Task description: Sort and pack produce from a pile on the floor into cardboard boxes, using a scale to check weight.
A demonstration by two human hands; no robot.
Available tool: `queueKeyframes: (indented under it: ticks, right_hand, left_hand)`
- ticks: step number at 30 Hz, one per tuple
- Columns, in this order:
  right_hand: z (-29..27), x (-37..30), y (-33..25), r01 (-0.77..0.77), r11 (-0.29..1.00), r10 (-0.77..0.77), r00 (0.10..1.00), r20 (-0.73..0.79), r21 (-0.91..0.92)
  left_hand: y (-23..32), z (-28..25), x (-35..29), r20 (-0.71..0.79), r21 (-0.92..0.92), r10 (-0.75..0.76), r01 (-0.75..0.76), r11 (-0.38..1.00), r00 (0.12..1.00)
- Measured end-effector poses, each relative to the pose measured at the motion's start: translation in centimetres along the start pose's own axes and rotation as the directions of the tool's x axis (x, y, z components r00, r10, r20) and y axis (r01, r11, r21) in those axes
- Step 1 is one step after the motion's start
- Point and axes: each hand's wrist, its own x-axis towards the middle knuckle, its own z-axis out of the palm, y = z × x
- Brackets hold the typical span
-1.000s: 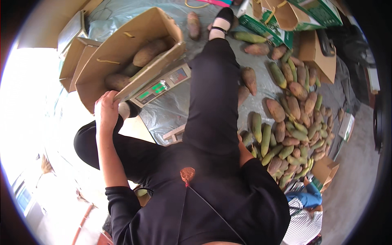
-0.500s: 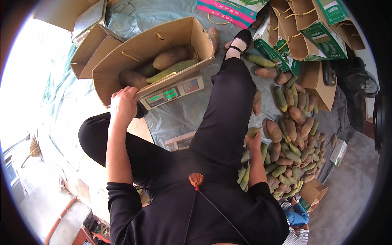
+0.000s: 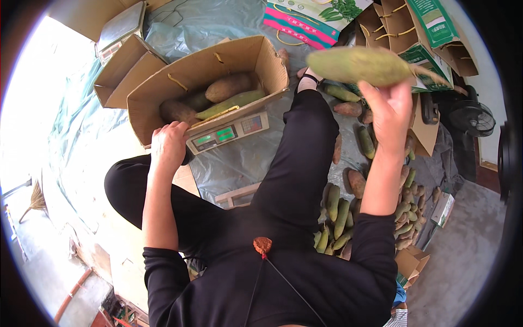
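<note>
Green gourd lies crosswise, gripped in your right hand — its left end faces the box, whose near edge your left hand clasps.

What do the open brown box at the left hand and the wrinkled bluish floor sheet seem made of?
Open brown rectangular box: apparently matte cardboard, from its stiff, flat brown walls. Wrinkled bluish floor sheet: probably thin, glossy plastic, given its shiny creases.

At upper left, a box holding vegetables sits on a scale; a vegetable heap lies at right.
</note>
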Motion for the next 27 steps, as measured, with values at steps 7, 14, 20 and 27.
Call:
queueKeyframes:
  ticks: [7, 14, 20, 27]
  right_hand:
    - [10.1, 1.8, 0.3, 0.377, 0.85, -0.168, 0.857, 0.487, -0.369]
    - [15.1, 1.0, 4.5, 0.552, 0.536, -0.046, 0.774, 0.631, -0.638]
    - [6.2, 2.1, 5.5, 0.249, 0.796, -0.041, 0.932, 0.361, -0.552]
    - [-7.4, -7.6, 14.3, -0.32, 0.833, 0.297, 0.947, -0.121, -0.451]
  left_hand:
    - [0.2, -0.1, -0.1, 0.01, -0.012, -0.004, 0.004, 1.0, 1.0]
    - [0.3, 0.0, -0.1, 0.022, -0.004, -0.005, 0.005, 1.0, 1.0]
    - [0.4, 0.0, 0.6, 0.047, -0.013, 0.026, -0.025, 1.0, 0.999]
    - [0.0, 0.2, 0.5, 0.071, -0.029, 0.015, -0.013, 0.999, 0.997]
